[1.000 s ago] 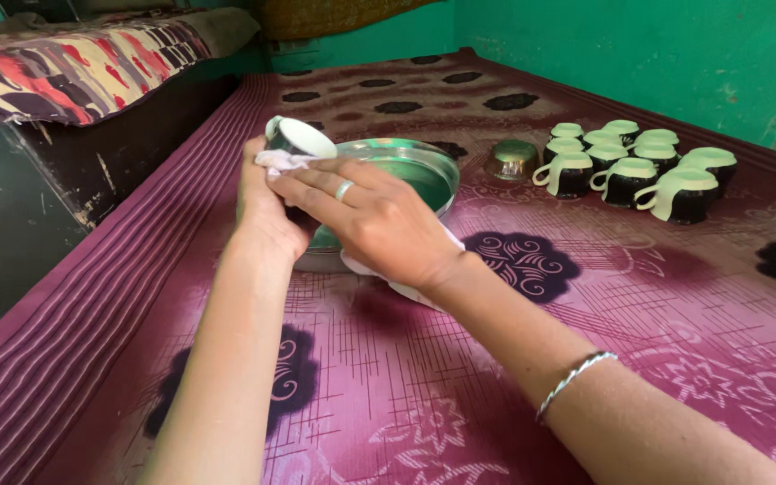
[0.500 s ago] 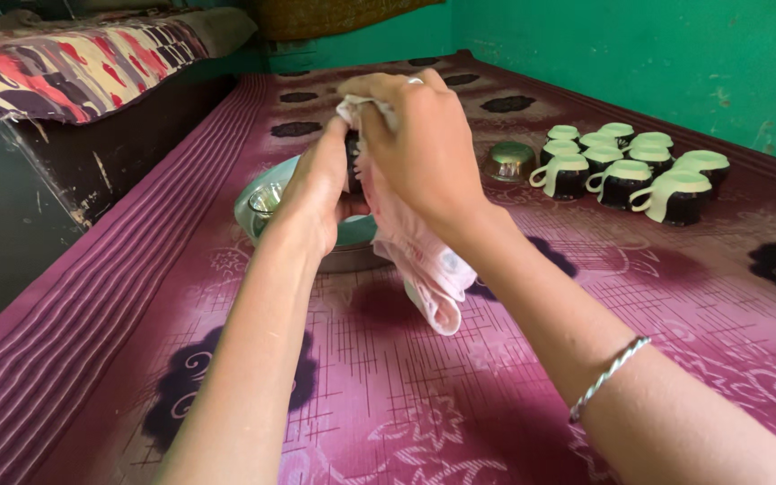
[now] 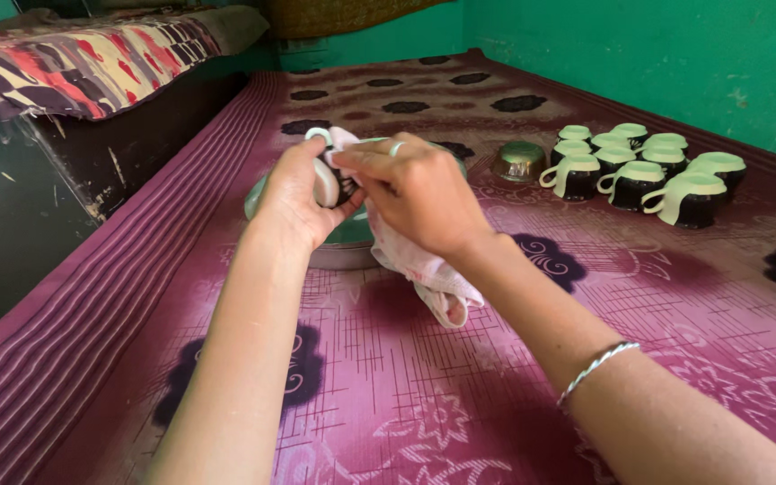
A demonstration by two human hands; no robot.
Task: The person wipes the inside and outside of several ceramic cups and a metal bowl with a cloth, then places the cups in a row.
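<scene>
1. Head view, surface and room. We looked down on a wide platform covered by a magenta patterned cloth (image 3: 460, 386), woven with dark floral medallions and striped along its left edge. A green wall (image 3: 657, 54) closed the right side and the far end; a multicoloured striped mattress (image 3: 92, 63) lay on a dark bench at upper left.

2. Head view, materials and shapes. A shallow round metal basin (image 3: 339, 247), dull and smooth, sat on the cloth directly under our hands. To its right stood a small brass-coloured bowl (image 3: 520, 160), upside down, and just beyond it a tight cluster of inverted cups (image 3: 639, 175), glossy black with pale green bases and handles.

3. Head view, hand pose. Our left hand (image 3: 294, 202) curled around a dark cup (image 3: 330, 184) with a pale handle, gripping it above the basin. Our right hand (image 3: 424, 193), wearing a ring, pressed a soft pink rag (image 3: 424, 274) against the cup; the rag's loose end hung below the wrist. Both hands met at the cup, each closed on its object. A thin metal bangle (image 3: 596, 366) circled the right forearm.
</scene>
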